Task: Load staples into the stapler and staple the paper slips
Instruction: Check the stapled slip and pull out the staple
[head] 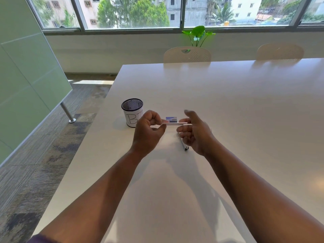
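Both hands pinch one thin white strip, likely the paper slips [172, 124]: left hand [149, 132] grips its left end, right hand [194, 132] its right, lifted above the worktop [228, 106]. Just behind the slips sits a small blue box [171, 119], perhaps staples. The silver stapler [184, 145] lies below the slips, under the right hand. Stapling looks not yet done.

cup [132, 112] left of box [171, 119] on table [228, 102]

Bright window [133, 13] daylight, wide-angle distortion
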Demonstrator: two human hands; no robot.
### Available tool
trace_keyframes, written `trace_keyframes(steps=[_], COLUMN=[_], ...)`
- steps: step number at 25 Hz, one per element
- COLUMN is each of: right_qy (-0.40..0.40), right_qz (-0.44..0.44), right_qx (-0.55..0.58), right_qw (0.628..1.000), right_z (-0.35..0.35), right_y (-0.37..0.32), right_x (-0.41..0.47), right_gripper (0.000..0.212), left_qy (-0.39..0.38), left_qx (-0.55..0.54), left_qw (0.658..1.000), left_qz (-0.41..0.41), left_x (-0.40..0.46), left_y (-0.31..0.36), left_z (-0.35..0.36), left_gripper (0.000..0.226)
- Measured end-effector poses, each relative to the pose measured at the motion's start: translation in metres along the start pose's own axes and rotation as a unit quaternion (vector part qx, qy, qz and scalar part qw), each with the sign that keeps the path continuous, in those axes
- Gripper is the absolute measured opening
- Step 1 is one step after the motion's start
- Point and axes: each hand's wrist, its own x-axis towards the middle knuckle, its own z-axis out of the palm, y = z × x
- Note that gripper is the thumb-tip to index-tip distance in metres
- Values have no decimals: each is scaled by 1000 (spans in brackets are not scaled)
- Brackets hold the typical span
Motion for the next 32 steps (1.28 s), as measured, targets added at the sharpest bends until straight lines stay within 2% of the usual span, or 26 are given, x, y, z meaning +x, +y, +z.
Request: trace_keyframes(steps=[3,6,8,10,12,14,17,21,26,32], right_qy=[-17,-11,-17,-22,-23,-28,-35,-22,1,1], right_qz=[-28,-73,-92,-109,-127,-137,-156,-180,-155,-133], right_qx=[-4,-25,-42,-59,-82,-101,-117,-69,-27,-60], right_qw=[999,997,995,992,988,985,980,981,987,989], right_z=[2,-1,-1,-1,-1,-1,-1,1,5,8], right_y=[0,1,2,2,3,4,6,8,8,9], right_x=[-2,-3,-5,-7,-8,-10,-12,-12,-10,-11], right_gripper=[14,19,23,23,21,22,26,16,21,22], left_qy=[-8,-11,-11,-30,-50,-57,-52,-12,15,-3], left_qx=[18,13,-71,-222,-275,-248,-222,-238,-272,-270], left_qw=[1000,1000,994,953,928,938,942,920,883,873], left_qz=[22,-1,-87,-205,-246,-237,-245,-310,-383,-407], left_x=[-1,-2,-2,-1,-1,-2,-3,2,9,8], left_y=[0,2,3,6,8,9,10,14,21,24], left_z=[0,1,3,2,0,0,1,2,3,0], left_gripper=[31,38,37,28,23,17,22,18,14,10])
